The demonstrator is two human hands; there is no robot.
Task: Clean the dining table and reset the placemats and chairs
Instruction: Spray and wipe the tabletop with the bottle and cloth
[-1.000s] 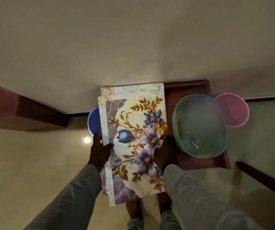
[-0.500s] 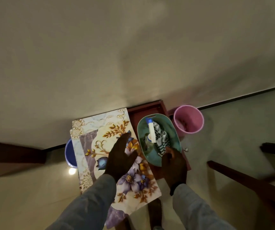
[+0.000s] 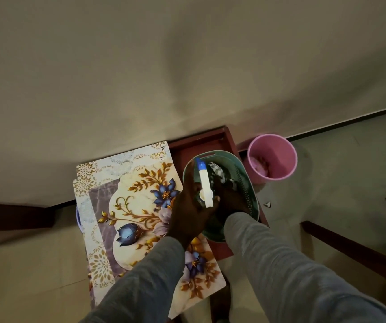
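Landmark: dark red wooden stand with a raised rim, set against a plain cream wall.

On the stand, left part: stack of floral placemats, marble-and-gold print with blue flowers, overhanging the front edge.

On the stand, right part: teal oval plastic basket holding a checked cloth.

Left hand: over the basket's left rim, fingers wrapped around a white spray bottle with a blue cap.

Right hand: reaching inside the basket; grip cannot be told.

Right of the stand: pink round plastic bin on the pale tiled floor.

Left of the stand, under the placemats: blue round edge, mostly hidden.
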